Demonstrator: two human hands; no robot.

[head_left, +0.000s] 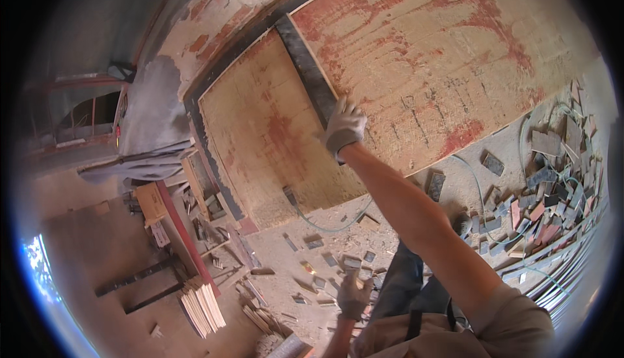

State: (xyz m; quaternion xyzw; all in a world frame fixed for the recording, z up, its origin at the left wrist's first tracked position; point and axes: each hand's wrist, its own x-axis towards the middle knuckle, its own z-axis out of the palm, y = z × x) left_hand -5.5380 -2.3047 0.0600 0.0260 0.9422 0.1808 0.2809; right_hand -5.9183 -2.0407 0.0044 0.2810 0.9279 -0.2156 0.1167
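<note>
A: What sits at the far left?

B: A reddish window frame (78, 114) in shadow, then a grey cloth (140, 162) in loose folds. Below that is a tan box-like piece (151, 203), just beside a red beam (188, 244) slanting down toward a fanned stack of thin pale strips (203, 309).

A: And moving to the middle?

B: The smaller panel (257, 137), pale and smeared with red. A small dark tool (290, 195) rests near its lower edge, a greenish hose (331, 230) trailing from it. Next comes a dark band (302, 62), running between this panel and the larger panel (416, 65).

A: Where are the hands?

B: The right hand (346, 125), gloved, is at the band's lower end, on the left edge of the larger panel. Its fingers are bent and close together (gripping or only pressing, I can't tell). The left hand (354, 298), also gloved, hangs low beside the dark trousers (393, 283); I can't tell how its fingers stand or whether they hold anything.

A: Farther right?

B: The larger panel stretches away, red-streaked with short dark marks, and past its lower edge lies a heap of offcuts (552, 192).
</note>
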